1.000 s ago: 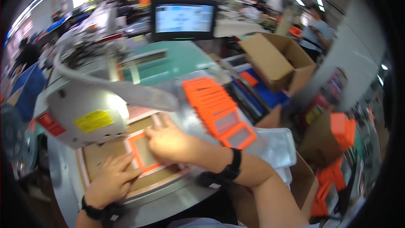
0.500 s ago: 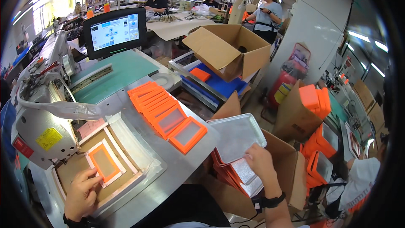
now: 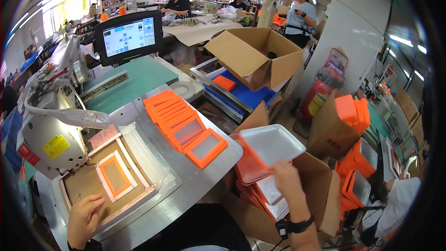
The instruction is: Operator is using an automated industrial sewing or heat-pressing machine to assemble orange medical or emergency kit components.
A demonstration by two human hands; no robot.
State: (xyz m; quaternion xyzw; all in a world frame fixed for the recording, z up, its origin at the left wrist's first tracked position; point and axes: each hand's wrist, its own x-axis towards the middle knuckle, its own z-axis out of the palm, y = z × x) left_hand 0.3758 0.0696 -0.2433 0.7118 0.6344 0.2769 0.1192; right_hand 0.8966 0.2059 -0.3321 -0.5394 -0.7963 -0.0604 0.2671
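My left hand (image 3: 84,218) rests by the lower left edge of a sewing machine's clamp frame (image 3: 147,190), loosely curled with fingers apart and nothing in them. Inside that frame, an orange rectangular border (image 3: 121,189) lies in a white-edged opening, with a tan centre. On the right, my right hand (image 3: 285,176) is closed on the near edge of an orange-edged clear panel (image 3: 248,165), blurred by motion. Beside it, tilted, is a grey panel with a pale rim (image 3: 274,142). More orange and silvery panels (image 3: 271,190) stand below in a cardboard box (image 3: 323,181).
A fanned row of orange frames (image 3: 186,128) lies on the metal table (image 3: 195,176). The machine head (image 3: 51,142) stands left, a screen (image 3: 127,37) behind it. An open carton (image 3: 258,58) sits beyond, near a red extinguisher (image 3: 320,95). Orange pieces fill a box (image 3: 332,130) at right.
My left hand has drawn back from the orange border, toward the lower left. My right hand has pulled an orange-edged panel partly apart from the grey panel, which has shifted right.
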